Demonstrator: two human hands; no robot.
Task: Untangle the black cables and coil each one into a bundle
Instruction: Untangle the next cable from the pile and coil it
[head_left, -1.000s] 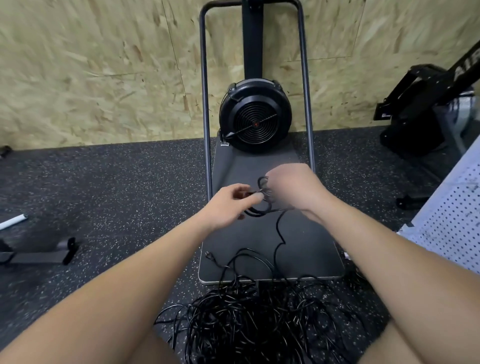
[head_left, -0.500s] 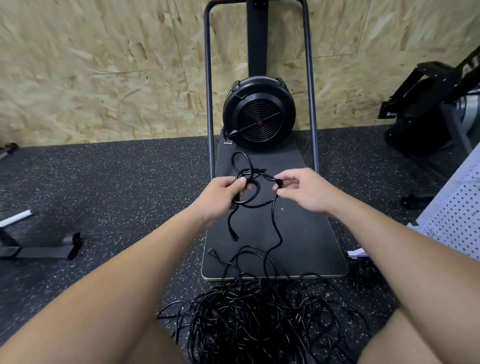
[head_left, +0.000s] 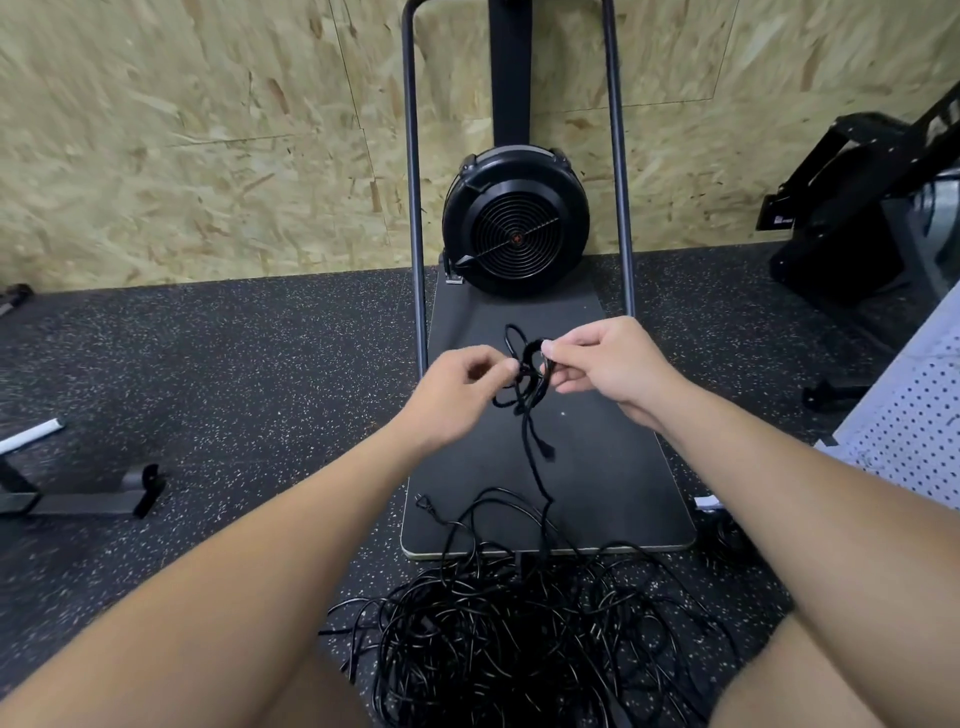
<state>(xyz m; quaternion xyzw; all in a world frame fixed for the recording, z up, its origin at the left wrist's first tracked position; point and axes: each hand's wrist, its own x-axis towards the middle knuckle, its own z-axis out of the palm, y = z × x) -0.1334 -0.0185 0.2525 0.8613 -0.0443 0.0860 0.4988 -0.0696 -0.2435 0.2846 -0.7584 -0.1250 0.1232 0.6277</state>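
Head view: left hand (head_left: 457, 392) and right hand (head_left: 605, 366) pinch 1 looped black cable (head_left: 527, 374) (tangled pile (head_left: 519, 634) below).

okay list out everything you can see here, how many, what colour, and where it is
held cable: one, black, looped between both hands, end hanging down
cable pile: many, black, tangled on floor near the legs
platform: one, dark grey, on floor ahead
fan wheel: one, black, at platform's far end
frame tubes: two, grey, upright beside the fan wheel
floor: black, speckled
wall: tan chipboard
perforated panel: one, white, right edge
left hand: pinches the cable
right hand: pinches the cable
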